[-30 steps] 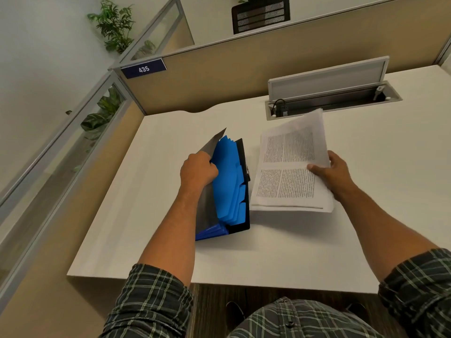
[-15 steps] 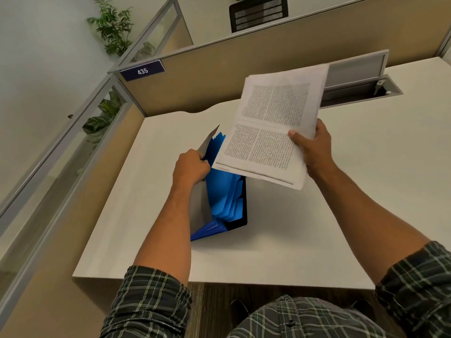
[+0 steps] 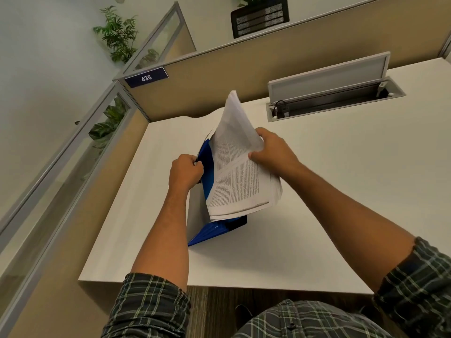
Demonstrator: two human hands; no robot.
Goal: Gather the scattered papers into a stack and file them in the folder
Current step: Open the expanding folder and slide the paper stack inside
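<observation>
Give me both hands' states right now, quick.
Left hand: closed, gripping the front flap of the blue folder, holding it open.
Right hand: closed, holding the stack of papers over the folder.

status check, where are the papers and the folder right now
Left hand grips the folder front, holding it open on the desk. Right hand holds the paper stack tilted over the blue dividers, not yet clearly in. Nothing in the way.

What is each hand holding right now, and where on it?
Right hand grips the paper stack by its right edge; left hand pinches the folder at its open top edge.
</observation>
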